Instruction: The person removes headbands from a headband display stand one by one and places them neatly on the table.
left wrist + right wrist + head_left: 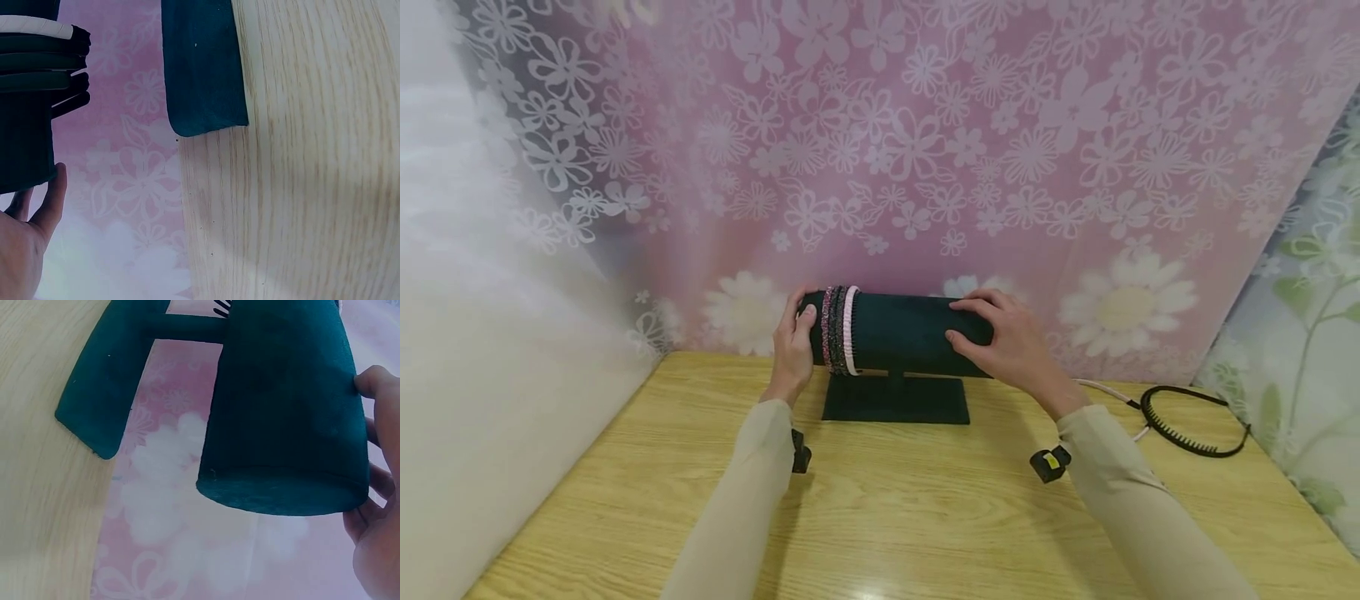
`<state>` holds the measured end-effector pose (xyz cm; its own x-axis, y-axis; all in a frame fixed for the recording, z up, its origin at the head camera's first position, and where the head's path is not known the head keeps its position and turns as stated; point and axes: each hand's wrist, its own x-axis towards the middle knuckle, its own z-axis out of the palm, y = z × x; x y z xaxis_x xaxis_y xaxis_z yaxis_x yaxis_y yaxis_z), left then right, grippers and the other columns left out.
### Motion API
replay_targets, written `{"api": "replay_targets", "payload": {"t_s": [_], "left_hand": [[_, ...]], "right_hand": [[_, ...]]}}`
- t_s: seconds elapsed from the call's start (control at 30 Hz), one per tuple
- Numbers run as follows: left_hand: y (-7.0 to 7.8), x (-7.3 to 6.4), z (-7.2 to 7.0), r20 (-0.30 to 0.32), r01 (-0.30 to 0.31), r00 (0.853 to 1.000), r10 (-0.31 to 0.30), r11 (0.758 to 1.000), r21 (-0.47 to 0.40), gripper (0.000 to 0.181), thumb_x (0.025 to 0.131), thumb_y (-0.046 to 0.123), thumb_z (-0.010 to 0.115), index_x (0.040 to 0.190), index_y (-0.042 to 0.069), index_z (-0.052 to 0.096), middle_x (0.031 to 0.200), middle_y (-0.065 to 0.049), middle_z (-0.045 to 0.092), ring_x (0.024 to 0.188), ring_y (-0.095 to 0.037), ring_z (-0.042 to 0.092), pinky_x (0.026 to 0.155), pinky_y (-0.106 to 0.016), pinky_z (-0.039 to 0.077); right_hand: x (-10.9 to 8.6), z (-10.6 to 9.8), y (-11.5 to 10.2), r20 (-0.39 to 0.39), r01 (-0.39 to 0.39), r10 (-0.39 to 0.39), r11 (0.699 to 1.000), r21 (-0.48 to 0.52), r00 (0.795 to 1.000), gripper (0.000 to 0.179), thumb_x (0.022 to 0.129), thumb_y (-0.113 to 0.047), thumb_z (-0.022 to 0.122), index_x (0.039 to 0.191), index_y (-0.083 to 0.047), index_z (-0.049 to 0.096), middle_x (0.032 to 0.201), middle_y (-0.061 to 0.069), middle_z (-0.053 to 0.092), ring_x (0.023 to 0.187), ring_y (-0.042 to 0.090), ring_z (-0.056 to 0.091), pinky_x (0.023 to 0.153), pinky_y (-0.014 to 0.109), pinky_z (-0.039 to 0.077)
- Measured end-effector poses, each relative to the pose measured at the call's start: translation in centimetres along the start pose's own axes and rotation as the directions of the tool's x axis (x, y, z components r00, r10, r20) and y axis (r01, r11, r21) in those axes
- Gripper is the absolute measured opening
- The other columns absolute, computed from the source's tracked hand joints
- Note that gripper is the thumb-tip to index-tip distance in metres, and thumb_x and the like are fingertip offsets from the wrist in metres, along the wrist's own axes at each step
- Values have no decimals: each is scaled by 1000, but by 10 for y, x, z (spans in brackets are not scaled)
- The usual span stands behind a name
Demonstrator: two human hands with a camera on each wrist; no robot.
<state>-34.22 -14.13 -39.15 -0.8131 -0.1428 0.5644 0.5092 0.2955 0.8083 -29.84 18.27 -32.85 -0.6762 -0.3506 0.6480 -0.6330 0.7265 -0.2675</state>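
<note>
A dark green headband stand [902, 333] has a horizontal padded roll on a short post over a flat base [895, 404]. My left hand [792, 343] grips the roll's left end, thumb in front and fingers behind. Several headbands sit side by side around the roll near that hand: a pink glittery one [827, 329], dark ones [838, 333] and a pale pink one [850, 329] with dark teeth. My right hand [1011, 342] holds the roll's right end, its thumb on the front and fingers over the top. In the right wrist view, the roll's flat end [281, 494] shows.
To the right, a black toothed headband [1195, 447] lies on the wooden table [880, 500] beside a pale pink headband [1105, 388], partly hidden by my right arm. A pink flowered cloth [925, 167] hangs close behind the stand.
</note>
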Motion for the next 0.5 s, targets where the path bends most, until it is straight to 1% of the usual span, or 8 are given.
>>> {"api": "replay_targets", "payload": {"t_s": [0.1,0.2,0.27,0.37,0.5], "left_hand": [[1,2,0,-10,-2,1000,2,1000,7,46,108,40,39,148,21,51,147,-3,56,128,-26,55,112,-50,39],[0,2,-1,-11,8,1000,-8,1000,7,46,108,40,39,148,22,51,147,-3,56,126,-27,56,111,-51,40],[0,0,-2,0,18,1000,-18,1000,3,46,108,40,38,149,22,50,147,-3,56,125,-28,56,110,-51,41],[0,-3,-2,10,21,1000,-21,1000,-2,45,109,40,38,149,23,50,146,-3,57,124,-29,57,109,-52,41],[1,-2,-1,11,8,1000,-8,1000,-3,45,109,41,37,148,24,51,146,-1,57,125,-28,57,108,-52,41]], "right_hand": [[4,-3,-2,15,11,-10,1000,-26,1000,40,91,-33,77,126,-15,71,128,12,63,117,36,60,102,58,45],[8,-7,-6,65,6,-3,999,-54,998,40,91,-35,76,126,-16,70,126,12,63,114,35,61,100,57,47],[9,-9,-8,104,-1,9,997,-75,995,40,92,-37,74,126,-16,70,124,12,63,114,35,60,100,58,47],[11,-11,-11,148,-13,27,995,-99,989,42,92,-40,73,127,-17,70,123,11,63,115,35,59,102,60,44],[16,-13,-15,176,-22,42,993,-114,983,45,92,-45,73,130,-20,69,126,10,62,119,34,58,105,62,37]]}}
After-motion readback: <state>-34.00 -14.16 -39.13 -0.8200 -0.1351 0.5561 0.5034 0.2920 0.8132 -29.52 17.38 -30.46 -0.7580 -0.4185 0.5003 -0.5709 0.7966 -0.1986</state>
